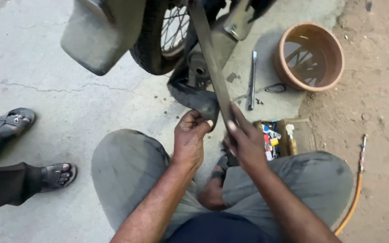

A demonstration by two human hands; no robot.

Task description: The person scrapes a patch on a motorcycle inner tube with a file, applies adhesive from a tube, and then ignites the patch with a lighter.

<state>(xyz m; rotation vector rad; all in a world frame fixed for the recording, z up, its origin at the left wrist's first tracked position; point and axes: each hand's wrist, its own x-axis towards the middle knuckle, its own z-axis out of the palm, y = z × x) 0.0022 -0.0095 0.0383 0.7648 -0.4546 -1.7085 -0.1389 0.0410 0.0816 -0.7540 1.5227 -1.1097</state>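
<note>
Your left hand (189, 137) pinches the black inner tube (194, 101), your right hand (247, 139) grips the flat tyre lever (212, 63); water fills the clay basin (309, 56), small tools crowd the toolbox (284, 139).

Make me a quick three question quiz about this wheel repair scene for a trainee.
1. True or false: the right hand grips the long flat metal bar.
2. What does the left hand pinch: A the black inner tube, B the clay bowl, C the orange hose?
3. What lies on the concrete between the wheel and the bowl?

Key: 1 true; 2 A; 3 a metal tyre lever.
</note>
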